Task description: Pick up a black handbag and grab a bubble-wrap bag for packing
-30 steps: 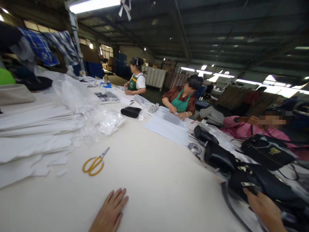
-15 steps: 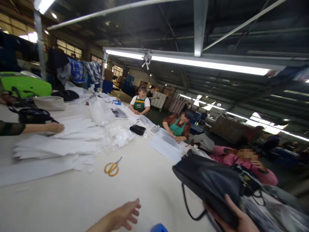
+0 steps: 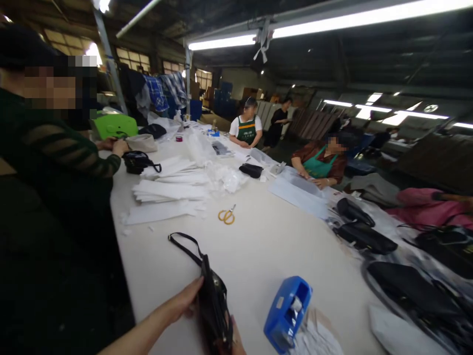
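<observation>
We've got the black bag [image 3: 213, 301] standing on edge at the near edge of the desk [image 3: 258, 246], clamped between both hands. Left hand [image 3: 185, 301] is on its left face, thumb hooked toward the top edge, fingers partly curled around it. Right hand [image 3: 236, 342] is mostly out of frame under the bag's near right corner; only a sliver shows, touching the bag, so we can't tell how far it's closed.

Key relation: the bag's long axis runs near-to-far, tilted slightly left at the far end. Its strap [image 3: 185, 244] loops out from the far top corner and lies on the desk, far-left of the hands. Left hand is the nearer one to the strap.

Just right of the bag sits a blue tape dispenser [image 3: 287, 313], near but apart, with white paper scraps [image 3: 318, 337] beside it. Further out, centre desk: yellow scissors [image 3: 226, 216], well apart. Far-left of those, stacked white sheets [image 3: 166, 190] and crumpled clear plastic [image 3: 225, 177]. Along the right edge, more black bags [image 3: 364, 236] in a row. A person in a dark sleeve [image 3: 70, 153] stands at left; other people work at the far side.
</observation>
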Demonstrator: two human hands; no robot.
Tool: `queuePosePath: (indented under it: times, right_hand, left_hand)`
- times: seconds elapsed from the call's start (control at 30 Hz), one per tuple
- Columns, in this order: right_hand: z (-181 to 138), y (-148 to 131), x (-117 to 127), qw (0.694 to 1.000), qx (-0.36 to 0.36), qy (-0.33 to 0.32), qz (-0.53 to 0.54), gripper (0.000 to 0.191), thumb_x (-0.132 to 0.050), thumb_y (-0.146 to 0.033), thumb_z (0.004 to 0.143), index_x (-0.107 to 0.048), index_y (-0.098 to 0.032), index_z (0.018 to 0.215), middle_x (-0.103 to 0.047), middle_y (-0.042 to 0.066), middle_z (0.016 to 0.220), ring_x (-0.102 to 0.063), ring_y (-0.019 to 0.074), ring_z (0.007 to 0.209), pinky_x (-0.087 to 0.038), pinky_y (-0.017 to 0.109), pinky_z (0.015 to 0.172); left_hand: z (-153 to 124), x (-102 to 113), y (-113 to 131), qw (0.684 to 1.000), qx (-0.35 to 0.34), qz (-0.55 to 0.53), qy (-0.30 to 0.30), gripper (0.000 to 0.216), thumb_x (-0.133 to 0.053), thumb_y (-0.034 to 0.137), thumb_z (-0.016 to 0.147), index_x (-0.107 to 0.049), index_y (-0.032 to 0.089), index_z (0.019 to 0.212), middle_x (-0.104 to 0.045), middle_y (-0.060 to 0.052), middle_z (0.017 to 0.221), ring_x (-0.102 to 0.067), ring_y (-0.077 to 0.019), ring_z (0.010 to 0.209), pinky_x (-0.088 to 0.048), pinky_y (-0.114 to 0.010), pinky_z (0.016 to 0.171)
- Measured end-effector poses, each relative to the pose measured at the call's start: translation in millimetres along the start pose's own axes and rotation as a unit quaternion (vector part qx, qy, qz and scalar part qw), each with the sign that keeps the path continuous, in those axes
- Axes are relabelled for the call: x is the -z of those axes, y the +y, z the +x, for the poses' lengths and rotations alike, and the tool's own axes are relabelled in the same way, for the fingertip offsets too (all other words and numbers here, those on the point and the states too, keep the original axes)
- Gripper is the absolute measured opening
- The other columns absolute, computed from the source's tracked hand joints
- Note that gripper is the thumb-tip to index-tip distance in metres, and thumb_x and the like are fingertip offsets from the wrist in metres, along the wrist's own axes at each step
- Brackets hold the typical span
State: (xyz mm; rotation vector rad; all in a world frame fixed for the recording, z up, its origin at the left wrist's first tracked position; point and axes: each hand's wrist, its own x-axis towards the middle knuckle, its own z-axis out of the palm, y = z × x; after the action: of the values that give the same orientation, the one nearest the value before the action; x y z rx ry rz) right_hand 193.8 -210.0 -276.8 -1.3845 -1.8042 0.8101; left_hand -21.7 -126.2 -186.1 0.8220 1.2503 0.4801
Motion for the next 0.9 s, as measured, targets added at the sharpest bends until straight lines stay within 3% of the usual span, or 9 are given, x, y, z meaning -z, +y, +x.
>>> queuePosePath:
  times: [0.07,0.13,0.27,0.37,0.47,0.53,0.73,0.8,0.9]
  right_hand:
    - [-15.1,20.9,-11.3,0.998,-0.024,-0.056,-0.002,0.035,-0.062,-0.058,0.074,-0.075,-0.036,0.098,-0.074,0.007,0.104,-0.068,0.0369,0.1,-0.058,0.051,0.085]
    - [-37.9,42.2,-11.5,0.997,-0.053,-0.062,0.004,0.035,-0.06,-0.059,0.075,-0.074,-0.039,0.1,-0.074,0.004,0.104,-0.067,0.0345,0.102,-0.059,0.048,0.085]
    - [-91.3,56.3,-2.9,0.993,-0.118,0.013,-0.002,0.043,-0.044,-0.051,0.087,-0.068,-0.031,0.116,-0.071,0.005,0.114,-0.064,0.028,0.112,-0.057,0.041,0.09]
    - [-115.5,44.7,-1.4,0.991,-0.119,0.044,-0.039,0.044,-0.041,-0.041,0.09,-0.063,-0.025,0.124,-0.064,0.007,0.128,-0.055,0.0265,0.124,-0.051,0.041,0.1]
    - [-125.4,27.9,-1.8,0.991,-0.092,0.059,-0.078,0.039,-0.046,-0.038,0.088,-0.066,-0.026,0.119,-0.065,0.007,0.126,-0.057,0.0269,0.122,-0.047,0.044,0.105]
    - [-130.7,13.8,0.8,0.986,-0.111,0.088,-0.085,0.039,-0.046,-0.039,0.089,-0.065,-0.025,0.12,-0.066,0.008,0.123,-0.059,0.0268,0.119,-0.05,0.044,0.102]
    - [-136.3,-51.7,29.6,0.946,-0.235,0.212,-0.063,0.058,-0.055,-0.04,0.089,-0.041,-0.022,0.143,-0.049,0.015,0.143,-0.063,0.0278,0.112,-0.06,0.038,0.08]
    - [-128.6,-70.9,39.0,0.957,-0.209,0.199,-0.034,0.057,-0.052,-0.035,0.091,-0.037,-0.025,0.145,-0.04,0.015,0.149,-0.065,0.0246,0.107,-0.061,0.032,0.072]
    - [-115.5,-84.7,45.3,0.974,-0.141,0.177,-0.013,0.041,-0.048,-0.031,0.092,-0.054,-0.025,0.133,-0.049,0.013,0.143,-0.059,0.0249,0.118,-0.057,0.034,0.089]
  left_hand:
    - [-11.3,7.1,-26.8,0.994,-0.037,0.097,0.032,0.048,-0.053,0.05,0.081,-0.06,0.02,0.118,-0.059,-0.014,0.128,-0.052,-0.0344,0.118,-0.045,-0.05,0.094]
    - [-25.6,10.4,-33.4,0.964,-0.137,0.21,0.086,0.032,-0.053,0.032,0.079,-0.063,0.017,0.105,-0.065,-0.014,0.112,-0.058,-0.0293,0.105,-0.045,-0.046,0.095]
    - [-56.8,6.6,-1.4,0.831,-0.344,0.405,0.166,0.023,-0.038,0.022,0.09,-0.061,0.018,0.09,-0.062,-0.009,0.091,-0.058,-0.0224,0.086,-0.049,-0.039,0.081]
    - [-70.4,-5.9,26.4,0.741,-0.434,0.504,0.087,0.022,-0.046,0.022,0.09,-0.059,0.019,0.107,-0.062,-0.011,0.108,-0.056,-0.0251,0.103,-0.045,-0.045,0.093]
    - [-68.3,-21.8,35.4,0.67,-0.458,0.582,-0.06,0.061,-0.068,0.024,0.077,-0.045,0.023,0.133,-0.053,-0.013,0.133,-0.041,-0.0327,0.13,-0.022,-0.061,0.112]
    - [-61.5,-30.7,32.8,0.657,-0.442,0.601,-0.105,0.064,-0.072,0.024,0.075,-0.046,0.023,0.133,-0.056,-0.013,0.129,-0.039,-0.034,0.133,-0.012,-0.065,0.114]
    - [-58.2,-54.8,19.2,0.698,-0.451,0.544,-0.118,0.052,-0.054,0.012,0.083,-0.049,0.025,0.133,-0.052,-0.014,0.136,-0.032,-0.0348,0.138,-0.004,-0.068,0.113]
    - [-64.9,-67.4,14.1,0.703,-0.473,0.502,-0.172,0.049,-0.045,0.009,0.088,-0.05,0.028,0.132,-0.053,-0.012,0.137,-0.036,-0.0314,0.137,-0.007,-0.066,0.114]
    - [-72.9,-88.9,4.5,0.678,-0.508,0.47,-0.246,0.036,-0.038,0.015,0.095,-0.057,0.025,0.124,-0.063,-0.012,0.121,-0.05,-0.0263,0.123,-0.021,-0.056,0.113]
